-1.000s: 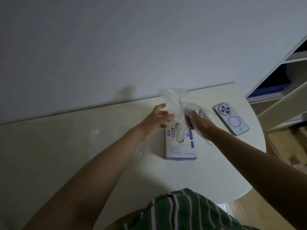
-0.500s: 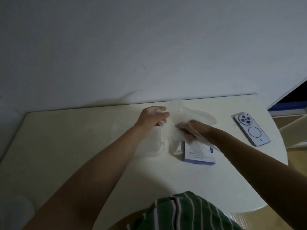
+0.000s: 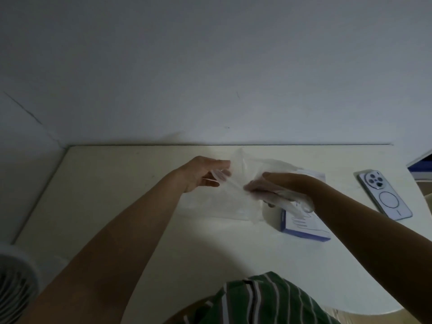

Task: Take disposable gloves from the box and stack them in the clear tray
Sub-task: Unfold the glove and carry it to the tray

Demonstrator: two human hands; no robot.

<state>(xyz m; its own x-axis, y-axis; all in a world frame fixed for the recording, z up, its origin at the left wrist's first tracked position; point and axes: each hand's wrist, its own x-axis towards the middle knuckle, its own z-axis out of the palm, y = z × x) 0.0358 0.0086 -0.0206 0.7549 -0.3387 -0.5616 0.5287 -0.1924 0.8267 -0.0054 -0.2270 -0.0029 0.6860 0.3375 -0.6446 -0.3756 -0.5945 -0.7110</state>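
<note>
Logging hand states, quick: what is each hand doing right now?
Left hand: pinches one edge of the clear glove.
Right hand: grips the other end of the same glove.

Two hands [image 3: 201,175] [image 3: 278,183], one box [image 3: 304,226], one phone [image 3: 385,195], one fan [image 3: 14,284]

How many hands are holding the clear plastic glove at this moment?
2. The left hand pinches the clear glove at its left side; the right hand grips its right side, over the glove box. It may be more than one glove.
</note>
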